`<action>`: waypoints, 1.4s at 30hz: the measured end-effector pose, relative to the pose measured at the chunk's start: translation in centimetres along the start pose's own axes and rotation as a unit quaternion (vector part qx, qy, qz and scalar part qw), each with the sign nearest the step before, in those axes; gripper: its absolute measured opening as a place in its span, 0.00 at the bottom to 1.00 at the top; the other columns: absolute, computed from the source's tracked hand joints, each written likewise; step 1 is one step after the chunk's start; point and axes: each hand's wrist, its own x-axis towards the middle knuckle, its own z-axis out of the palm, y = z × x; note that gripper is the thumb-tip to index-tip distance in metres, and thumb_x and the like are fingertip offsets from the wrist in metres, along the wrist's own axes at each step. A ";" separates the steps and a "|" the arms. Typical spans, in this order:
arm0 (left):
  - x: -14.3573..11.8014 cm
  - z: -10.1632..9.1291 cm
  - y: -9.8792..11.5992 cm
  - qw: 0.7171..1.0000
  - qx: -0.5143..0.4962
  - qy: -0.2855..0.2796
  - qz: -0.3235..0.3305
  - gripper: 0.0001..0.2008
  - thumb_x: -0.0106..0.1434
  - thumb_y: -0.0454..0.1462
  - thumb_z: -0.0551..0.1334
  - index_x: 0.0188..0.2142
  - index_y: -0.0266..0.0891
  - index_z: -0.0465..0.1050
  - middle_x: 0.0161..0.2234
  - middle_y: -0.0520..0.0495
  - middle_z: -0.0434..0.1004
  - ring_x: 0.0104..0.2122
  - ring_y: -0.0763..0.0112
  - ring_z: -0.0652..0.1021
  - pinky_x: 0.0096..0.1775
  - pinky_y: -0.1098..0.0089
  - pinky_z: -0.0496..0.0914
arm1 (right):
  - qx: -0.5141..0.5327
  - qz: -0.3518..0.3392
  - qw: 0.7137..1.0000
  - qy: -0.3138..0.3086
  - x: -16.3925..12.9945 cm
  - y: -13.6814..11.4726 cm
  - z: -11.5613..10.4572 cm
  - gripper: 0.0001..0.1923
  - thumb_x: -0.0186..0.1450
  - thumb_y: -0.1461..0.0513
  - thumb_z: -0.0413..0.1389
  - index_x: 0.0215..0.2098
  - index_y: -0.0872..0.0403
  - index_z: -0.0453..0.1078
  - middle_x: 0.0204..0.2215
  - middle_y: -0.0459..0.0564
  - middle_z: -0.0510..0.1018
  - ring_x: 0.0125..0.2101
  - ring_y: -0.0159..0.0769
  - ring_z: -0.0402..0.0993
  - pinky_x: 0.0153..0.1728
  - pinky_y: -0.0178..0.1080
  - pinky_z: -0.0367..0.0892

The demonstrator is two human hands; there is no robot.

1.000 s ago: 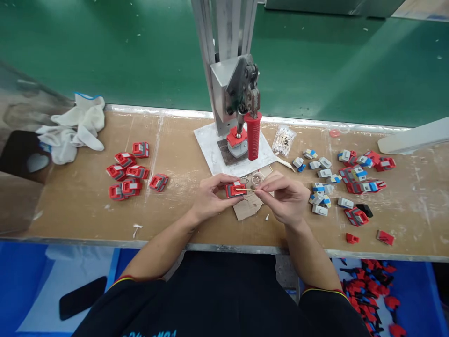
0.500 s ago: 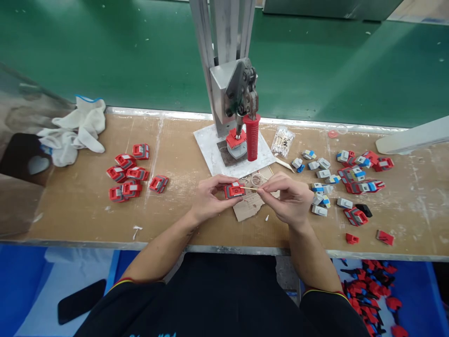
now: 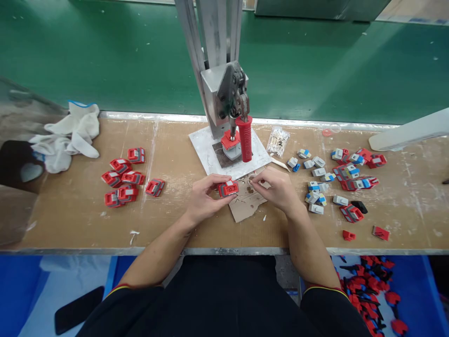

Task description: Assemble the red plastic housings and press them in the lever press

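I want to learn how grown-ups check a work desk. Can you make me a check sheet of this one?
Surface: brown wooden bench, scuffed, with a green belt behind it.
Job's things: red and grey toy part in the left hand; scrap of cardboard under the hands.
Clutter: finished red parts at left, loose grey and blue pieces at right, white gloves, bag of cotton swabs.
Hands: left hand grips the part with its fingers; right hand pinches something small, too tiny to tell.
Cables: nothing seen.
Surroundings: hand press with a red handle; blue bin of red parts below.
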 end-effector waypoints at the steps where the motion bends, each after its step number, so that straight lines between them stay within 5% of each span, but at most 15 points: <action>1: 0.0 0.0 0.0 1.000 0.006 0.000 0.007 0.16 0.57 0.39 0.78 0.44 0.39 0.82 0.44 0.40 0.88 0.44 0.60 0.87 0.48 0.62 0.83 | 0.007 -0.003 1.000 -0.003 -0.1 0.0 -0.2 0.10 0.65 0.69 0.61 0.28 0.50 0.74 0.25 0.46 0.82 0.27 0.34 0.76 0.28 0.37 0.67; 8: 0.2 -0.1 0.3 0.999 0.025 -0.010 0.022 0.14 0.60 0.40 0.76 0.44 0.40 0.82 0.46 0.40 0.87 0.45 0.60 0.87 0.49 0.60 0.82 | 0.213 0.009 0.962 0.172 -0.7 -2.6 -1.1 0.08 0.63 0.65 0.68 0.30 0.47 0.76 0.24 0.45 0.84 0.25 0.36 0.79 0.27 0.41 0.73; 13: 0.2 0.0 0.4 0.999 0.029 -0.011 0.044 0.13 0.61 0.38 0.75 0.45 0.41 0.82 0.46 0.40 0.87 0.46 0.60 0.87 0.49 0.60 0.82 | 0.292 -0.006 0.946 0.137 0.0 -4.3 0.8 0.09 0.62 0.67 0.69 0.29 0.49 0.76 0.24 0.45 0.84 0.24 0.35 0.81 0.27 0.38 0.75; 27: 0.3 -0.1 0.5 0.999 0.029 -0.009 0.027 0.13 0.60 0.40 0.76 0.43 0.41 0.82 0.44 0.40 0.87 0.45 0.59 0.87 0.49 0.59 0.82 | 0.226 0.011 0.968 0.113 -0.2 -3.5 0.7 0.09 0.64 0.66 0.67 0.28 0.49 0.75 0.23 0.45 0.83 0.24 0.34 0.79 0.26 0.38 0.72; 34: 0.1 -0.4 0.8 0.997 0.070 0.015 0.028 0.10 0.61 0.37 0.74 0.42 0.43 0.81 0.40 0.43 0.87 0.40 0.59 0.87 0.44 0.59 0.84 | 0.139 -0.026 0.980 0.140 -0.7 -2.0 -1.6 0.09 0.64 0.67 0.66 0.31 0.48 0.74 0.24 0.44 0.83 0.24 0.36 0.80 0.26 0.37 0.75; 39: 0.2 -0.1 -1.5 0.999 0.022 0.033 0.000 0.15 0.56 0.47 0.75 0.42 0.52 0.81 0.39 0.42 0.86 0.38 0.47 0.87 0.41 0.47 0.85 | 0.018 -0.075 0.994 0.082 0.3 0.1 -0.4 0.13 0.62 0.70 0.62 0.31 0.42 0.72 0.23 0.44 0.80 0.21 0.45 0.80 0.17 0.44 0.75; 42: 0.6 0.1 -2.2 0.998 0.012 0.054 0.019 0.20 0.49 0.53 0.77 0.41 0.57 0.81 0.38 0.41 0.86 0.37 0.40 0.87 0.37 0.44 0.85 | 0.024 -0.113 0.991 0.064 0.6 0.2 -0.5 0.17 0.60 0.69 0.66 0.38 0.38 0.75 0.29 0.49 0.84 0.27 0.53 0.84 0.21 0.48 0.80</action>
